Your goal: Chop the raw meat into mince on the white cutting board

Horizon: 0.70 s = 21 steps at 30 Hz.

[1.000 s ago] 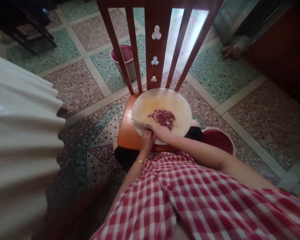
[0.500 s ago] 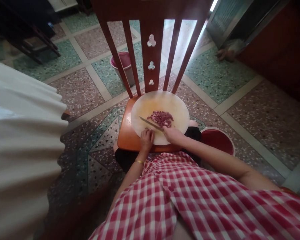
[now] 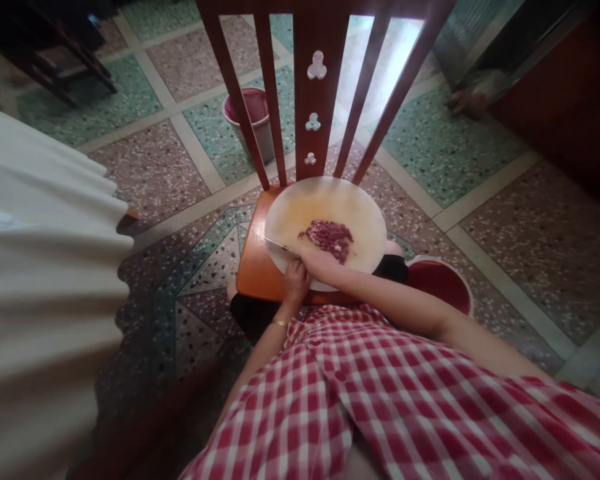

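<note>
A round, pale cutting board [image 3: 293,203] lies on the orange-brown seat of a wooden chair. Chopped dark red pieces with pale bits [image 3: 333,239], perhaps meat, are heaped near its middle. My right hand [image 3: 321,265] is closed round the handle of a knife [image 3: 281,245], whose blade points left across the board's near left part. Beside it, at the near edge, my left hand [image 3: 296,279] rests with curled fingers, close to or touching the right. Whatever the left fingers hold is hidden.
The chair's slatted back [image 3: 311,93] rises beyond the board. A bin with a red inside [image 3: 255,127] stands behind it, and a red round tub [image 3: 440,287] is on the floor to the right. Pale draped cloth [image 3: 50,267] hangs at left.
My right hand and the knife have moved left, up against my left hand. The blade has shifted away from the chopped pieces. The view has tilted slightly.
</note>
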Available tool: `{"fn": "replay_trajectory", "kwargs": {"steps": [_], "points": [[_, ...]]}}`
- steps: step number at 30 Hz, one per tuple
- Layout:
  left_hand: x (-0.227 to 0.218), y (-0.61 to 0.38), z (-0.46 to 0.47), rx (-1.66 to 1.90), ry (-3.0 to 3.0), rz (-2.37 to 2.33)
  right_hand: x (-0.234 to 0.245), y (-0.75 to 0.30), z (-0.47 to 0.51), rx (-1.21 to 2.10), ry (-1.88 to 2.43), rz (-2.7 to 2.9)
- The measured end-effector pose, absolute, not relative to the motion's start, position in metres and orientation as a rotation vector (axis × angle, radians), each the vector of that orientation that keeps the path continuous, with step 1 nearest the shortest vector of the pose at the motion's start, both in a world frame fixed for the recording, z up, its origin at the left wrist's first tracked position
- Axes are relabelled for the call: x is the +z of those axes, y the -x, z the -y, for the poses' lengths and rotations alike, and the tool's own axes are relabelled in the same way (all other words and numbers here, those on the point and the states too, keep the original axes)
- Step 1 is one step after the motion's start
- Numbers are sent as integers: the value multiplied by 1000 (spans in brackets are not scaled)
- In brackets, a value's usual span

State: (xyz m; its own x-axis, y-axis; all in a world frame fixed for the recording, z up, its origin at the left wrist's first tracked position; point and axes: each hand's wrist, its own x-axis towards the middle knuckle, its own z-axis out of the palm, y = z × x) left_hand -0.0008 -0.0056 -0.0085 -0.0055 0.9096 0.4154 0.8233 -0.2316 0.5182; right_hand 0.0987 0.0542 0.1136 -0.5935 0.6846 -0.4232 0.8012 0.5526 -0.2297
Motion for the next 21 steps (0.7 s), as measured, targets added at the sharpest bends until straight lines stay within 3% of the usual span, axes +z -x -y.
{"fn": "replay_trajectory", "kwargs": {"steps": [12, 21], "points": [[7, -3, 5, 1105, -2062, -1848, 114, -176, -53, -598, -1614, -2319], [10, 5, 15, 1061, -2104, -1765, 136, -193, -31, -629, -1558, -2351]]}}
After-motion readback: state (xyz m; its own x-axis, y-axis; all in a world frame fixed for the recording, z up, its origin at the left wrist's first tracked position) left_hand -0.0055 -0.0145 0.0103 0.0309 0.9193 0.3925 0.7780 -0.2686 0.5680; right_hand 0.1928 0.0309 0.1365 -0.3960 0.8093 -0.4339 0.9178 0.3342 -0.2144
